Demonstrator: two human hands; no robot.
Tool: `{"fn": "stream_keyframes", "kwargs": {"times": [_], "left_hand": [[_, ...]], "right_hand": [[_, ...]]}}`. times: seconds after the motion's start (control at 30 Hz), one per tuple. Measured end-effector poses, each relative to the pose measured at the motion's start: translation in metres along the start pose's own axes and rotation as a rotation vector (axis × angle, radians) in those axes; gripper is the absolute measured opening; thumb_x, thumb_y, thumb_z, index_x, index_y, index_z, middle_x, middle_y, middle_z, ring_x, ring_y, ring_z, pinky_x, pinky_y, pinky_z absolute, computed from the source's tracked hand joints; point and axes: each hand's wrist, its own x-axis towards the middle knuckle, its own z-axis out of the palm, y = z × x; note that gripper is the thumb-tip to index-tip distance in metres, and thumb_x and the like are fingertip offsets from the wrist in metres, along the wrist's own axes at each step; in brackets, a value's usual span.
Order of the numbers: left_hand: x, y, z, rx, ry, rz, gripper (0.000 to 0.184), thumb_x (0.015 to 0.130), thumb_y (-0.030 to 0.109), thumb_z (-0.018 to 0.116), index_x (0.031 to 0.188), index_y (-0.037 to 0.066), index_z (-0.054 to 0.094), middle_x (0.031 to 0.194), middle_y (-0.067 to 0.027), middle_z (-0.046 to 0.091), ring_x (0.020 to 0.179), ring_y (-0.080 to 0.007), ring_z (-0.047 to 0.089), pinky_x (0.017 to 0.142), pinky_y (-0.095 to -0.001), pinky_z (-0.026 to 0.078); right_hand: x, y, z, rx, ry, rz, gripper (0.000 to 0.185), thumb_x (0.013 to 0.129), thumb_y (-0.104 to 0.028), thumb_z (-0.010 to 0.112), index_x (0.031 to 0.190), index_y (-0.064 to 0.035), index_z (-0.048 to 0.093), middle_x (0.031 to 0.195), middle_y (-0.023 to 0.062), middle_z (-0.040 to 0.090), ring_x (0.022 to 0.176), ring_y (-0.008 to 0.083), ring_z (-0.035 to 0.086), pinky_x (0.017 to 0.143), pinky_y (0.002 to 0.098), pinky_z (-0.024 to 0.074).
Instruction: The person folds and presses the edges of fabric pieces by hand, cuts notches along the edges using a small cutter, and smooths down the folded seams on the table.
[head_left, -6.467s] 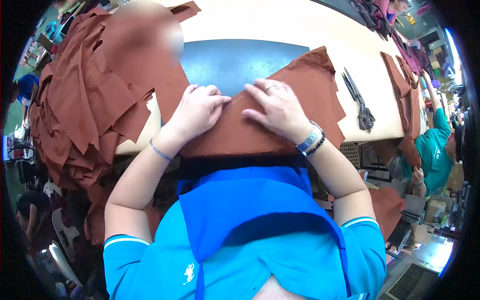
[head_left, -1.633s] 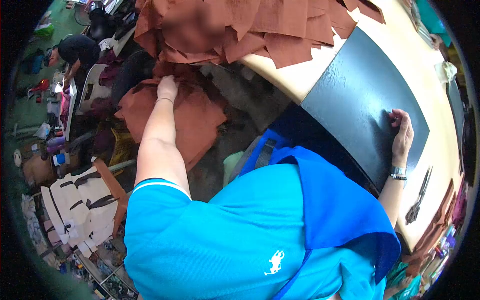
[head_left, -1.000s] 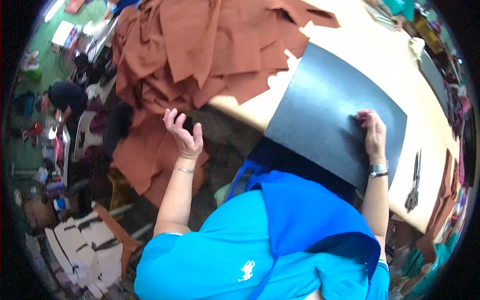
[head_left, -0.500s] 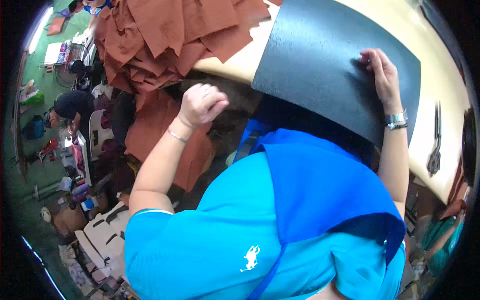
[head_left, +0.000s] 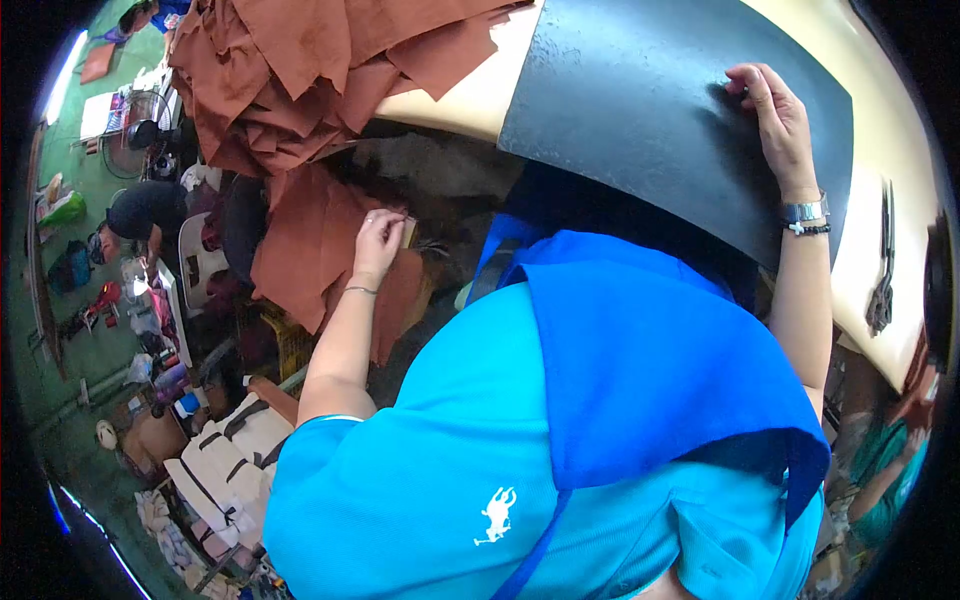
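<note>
My left hand [head_left: 378, 243] is closed at the edge of a brown sheet, with a small pale edge showing beside the fingertips. Below and around it hang brown sheets [head_left: 300, 250], lower than the table. My right hand [head_left: 780, 115] is over the black mat [head_left: 640, 120], its fingers loosely bent and nothing visible in them. A watch and a dark bead bracelet are on that wrist. A large heap of overlapping brown pieces [head_left: 290, 60] lies on the table left of the mat.
Dark scissors [head_left: 882, 265] lie on the pale table [head_left: 850, 290] right of the mat. Cream pieces [head_left: 225, 465] are stacked at lower left. A person in dark clothing [head_left: 145, 215] bends over at far left. Another person's green sleeve [head_left: 885, 470] shows at lower right.
The brown sheet under both hands earliest is gone from the mat. My left hand left the hanging sheets, rose, and is back down at them. My right hand stays over the mat.
</note>
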Motion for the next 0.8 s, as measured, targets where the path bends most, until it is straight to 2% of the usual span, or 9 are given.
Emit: {"fn": "stream_keyframes", "kwargs": {"times": [0.1,0.2,0.23,0.37,0.47,0.6,0.67,0.73,0.8], "left_hand": [[-0.007,-0.02,-0.003,-0.139,0.125,-0.139,0.012,0.091,0.004,0.061,0.102,0.006,0.068,0.1,-0.0124,0.064,0.091,-0.0273,0.064,0.08,-0.0338,0.053],[-0.008,-0.018,-0.003,0.061,0.139,-0.025,0.016,0.093,0.004,0.057,0.104,0.006,0.068,0.103,-0.0135,0.063,0.097,-0.0294,0.064,0.086,-0.0359,0.052],[-0.007,-0.018,0.001,0.065,0.111,-0.045,0.016,0.093,0.014,0.059,0.105,0.008,0.069,0.106,-0.0133,0.062,0.101,-0.0318,0.062,0.089,-0.0379,0.05],[0.013,0.03,0.007,0.569,-0.095,0.068,0.03,0.085,0.039,0.068,0.099,0.013,0.073,0.113,-0.0144,0.06,0.102,-0.0337,0.059,0.082,-0.0452,0.047],[0.022,0.031,0.028,0.854,-0.188,0.083,0.028,0.079,0.036,0.071,0.088,0.009,0.074,0.116,-0.0189,0.058,0.11,-0.0351,0.054,0.087,-0.047,0.043],[0.053,0.117,0.009,0.698,-0.334,0.245,0.026,0.076,0.034,0.074,0.079,0.008,0.072,0.087,-0.0157,0.065,0.087,-0.0333,0.062,0.078,-0.0435,0.049],[0.072,0.149,0.001,0.14,-0.35,0.695,0.024,0.075,0.033,0.076,0.071,0.011,0.068,0.069,-0.0093,0.061,0.067,-0.029,0.061,0.063,-0.0406,0.049],[0.093,0.217,-0.039,0.157,-0.218,0.982,0.027,0.077,0.032,0.076,0.065,0.014,0.061,0.064,-0.0059,0.055,0.057,-0.0252,0.057,0.054,-0.0379,0.046],[0.133,0.25,-0.08,0.42,0.198,0.982,0.027,0.072,0.031,0.078,0.064,0.015,0.057,0.06,-0.0032,0.051,0.054,-0.0239,0.055,0.053,-0.0378,0.045]], "right_hand": [[0.001,0.002,-0.003,-0.034,-0.023,-0.009,0.038,0.105,-0.039,0.05,0.108,-0.0067,0.07,0.091,0.0,0.068,0.088,0.0084,0.061,0.078,0.0242,0.048],[0.001,0.002,-0.001,-0.047,-0.01,-0.02,0.038,0.104,-0.039,0.051,0.108,-0.0068,0.07,0.09,-0.0003,0.068,0.087,0.0076,0.06,0.078,0.0241,0.0478],[0.001,0.002,-0.001,-0.046,-0.013,-0.005,0.037,0.104,-0.039,0.051,0.107,-0.0065,0.07,0.09,-0.0001,0.068,0.087,0.0079,0.06,0.078,0.0243,0.0479],[-0.002,-0.007,0.001,-0.074,-0.001,0.046,0.035,0.104,-0.035,0.052,0.104,-0.0046,0.069,0.088,0.0016,0.068,0.085,0.0099,0.061,0.077,0.0258,0.0487],[-0.003,-0.011,0.0,-0.141,0.008,0.054,0.032,0.104,-0.029,0.052,0.098,-0.0024,0.068,0.085,0.005,0.067,0.081,0.0128,0.062,0.076,0.0285,0.0501],[-0.003,-0.02,0.003,-0.152,0.047,0.016,0.026,0.102,-0.022,0.054,0.094,-0.0012,0.067,0.082,0.0076,0.068,0.078,0.0164,0.064,0.074,0.0305,0.0507],[-0.002,-0.028,0.002,-0.191,0.033,0.007,0.026,0.101,-0.022,0.055,0.093,-0.0012,0.067,0.081,0.0084,0.068,0.077,0.0188,0.065,0.073,0.0314,0.0509],[-0.003,-0.028,0.003,-0.154,0.045,0.009,0.028,0.102,-0.025,0.054,0.092,-0.0016,0.068,0.081,0.0086,0.068,0.077,0.0196,0.065,0.072,0.0318,0.051],[-0.004,-0.028,0.002,-0.154,0.037,0.017,0.03,0.102,-0.027,0.054,0.093,-0.0022,0.069,0.083,0.0089,0.069,0.079,0.0196,0.066,0.072,0.0315,0.0509]]}}
